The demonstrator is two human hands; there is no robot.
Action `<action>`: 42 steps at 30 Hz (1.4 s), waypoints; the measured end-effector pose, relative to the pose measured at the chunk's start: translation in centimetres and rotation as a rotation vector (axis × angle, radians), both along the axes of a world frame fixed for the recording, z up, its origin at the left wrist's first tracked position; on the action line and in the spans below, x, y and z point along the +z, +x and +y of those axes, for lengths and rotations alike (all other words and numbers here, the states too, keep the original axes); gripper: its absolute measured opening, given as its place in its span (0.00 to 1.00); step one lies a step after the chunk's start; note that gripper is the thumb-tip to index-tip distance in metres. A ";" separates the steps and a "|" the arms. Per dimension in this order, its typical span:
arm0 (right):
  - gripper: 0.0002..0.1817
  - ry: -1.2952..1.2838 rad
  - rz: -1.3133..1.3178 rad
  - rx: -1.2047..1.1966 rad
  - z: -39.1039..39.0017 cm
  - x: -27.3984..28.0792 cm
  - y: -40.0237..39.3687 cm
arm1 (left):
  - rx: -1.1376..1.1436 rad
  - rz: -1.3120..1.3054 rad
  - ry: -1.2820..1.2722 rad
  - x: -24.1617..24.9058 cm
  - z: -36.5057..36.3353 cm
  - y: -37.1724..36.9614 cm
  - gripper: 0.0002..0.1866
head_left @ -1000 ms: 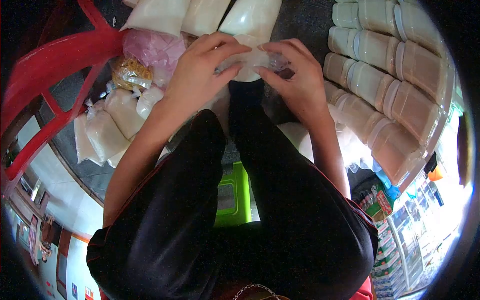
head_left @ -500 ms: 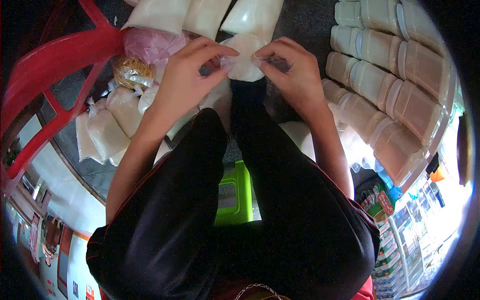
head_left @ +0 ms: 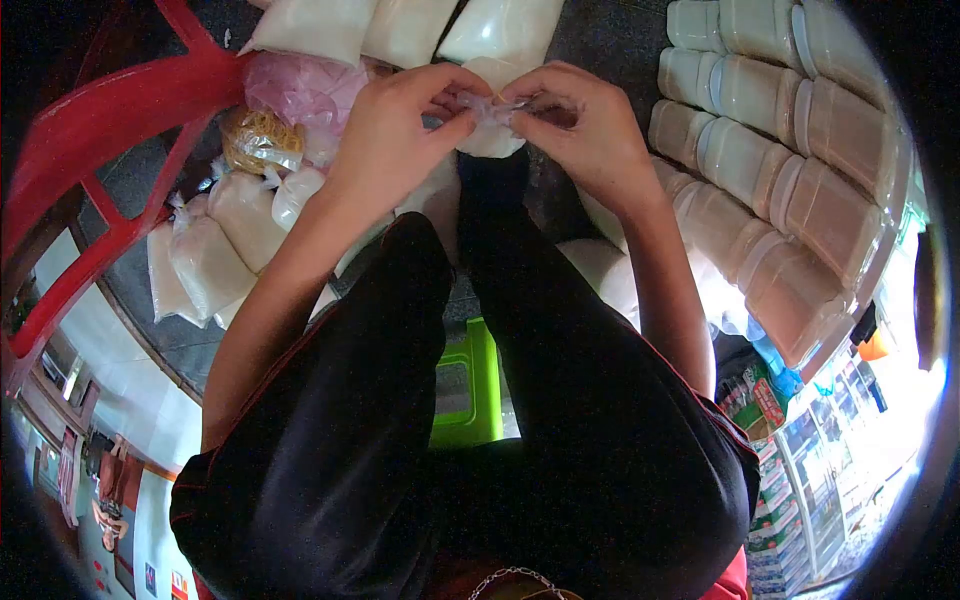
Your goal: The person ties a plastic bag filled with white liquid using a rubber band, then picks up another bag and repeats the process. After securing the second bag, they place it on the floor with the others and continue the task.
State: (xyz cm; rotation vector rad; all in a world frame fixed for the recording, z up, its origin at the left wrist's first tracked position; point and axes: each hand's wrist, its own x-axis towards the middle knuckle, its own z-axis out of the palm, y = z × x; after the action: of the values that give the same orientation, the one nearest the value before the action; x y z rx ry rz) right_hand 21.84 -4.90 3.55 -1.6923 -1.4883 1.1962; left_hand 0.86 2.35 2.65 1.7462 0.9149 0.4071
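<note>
Between my hands is a clear plastic bag (head_left: 492, 142) filled with something white, its gathered neck uppermost. My left hand (head_left: 400, 125) pinches one side of the neck between thumb and fingers. On the other side, my right hand (head_left: 590, 130) pinches the plastic too, and a thin yellowish strand, perhaps a rubber band, shows at its fingertips. Tied bags of white contents (head_left: 208, 255) lie to the left of my left forearm. Near my left hand are a pink plastic bag (head_left: 310, 88) and a bundle of yellow rubber bands (head_left: 250, 140).
Larger white-filled bags (head_left: 315, 28) lie at the top. Rows of wrapped, lidded containers (head_left: 755, 135) stack up on the right. A red frame (head_left: 120, 115) curves along the left. A green stool (head_left: 486, 390) shows between my legs. Another person (head_left: 110, 500) is far off, lower left.
My hands have drawn closer together, and the bag's neck is now bunched between the fingertips. The bag's top is more covered by my fingers. The distant person shows more fully.
</note>
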 end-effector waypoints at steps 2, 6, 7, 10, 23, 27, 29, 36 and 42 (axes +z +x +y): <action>0.12 0.001 0.059 -0.047 -0.3 -0.5 0.0 | -0.020 -0.024 0.008 -0.2 0.0 -0.1 0.16; 0.13 -0.026 0.111 -0.071 -0.5 -0.7 0.1 | -0.193 0.040 0.046 0.1 0.8 -0.3 0.20; 0.13 -0.052 0.112 -0.062 -0.5 -0.6 0.1 | -0.193 0.039 0.048 0.1 0.9 -0.3 0.20; 0.13 -0.083 0.101 -0.057 -0.4 -0.5 0.1 | -0.217 0.016 0.095 -0.1 1.0 -0.4 0.21; 0.17 -0.274 0.914 -0.483 -1.2 -0.2 -0.8 | -0.070 -0.030 0.093 -1.2 0.3 0.0 0.10; 0.16 -0.301 0.995 -0.548 -2.6 -0.2 -0.1 | -0.036 -0.027 0.060 -0.7 -0.2 0.0 0.11; 0.16 -0.061 0.570 -0.421 -3.1 -0.5 0.4 | -0.040 -0.025 0.074 -0.7 -0.2 0.0 0.11; 0.14 0.001 0.064 -0.113 -1.6 -0.9 0.6 | -0.066 -0.038 0.087 -1.2 0.3 -0.2 0.10; 0.12 0.080 -0.031 -0.095 -0.9 -0.8 -0.3 | -0.073 -0.008 0.002 -0.9 0.4 -0.3 0.11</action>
State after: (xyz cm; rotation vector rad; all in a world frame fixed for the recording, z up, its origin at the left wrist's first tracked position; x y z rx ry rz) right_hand 21.51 -5.77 2.77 -1.7156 -1.4378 1.0516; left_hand 0.55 2.70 1.77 1.7727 0.8426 0.3673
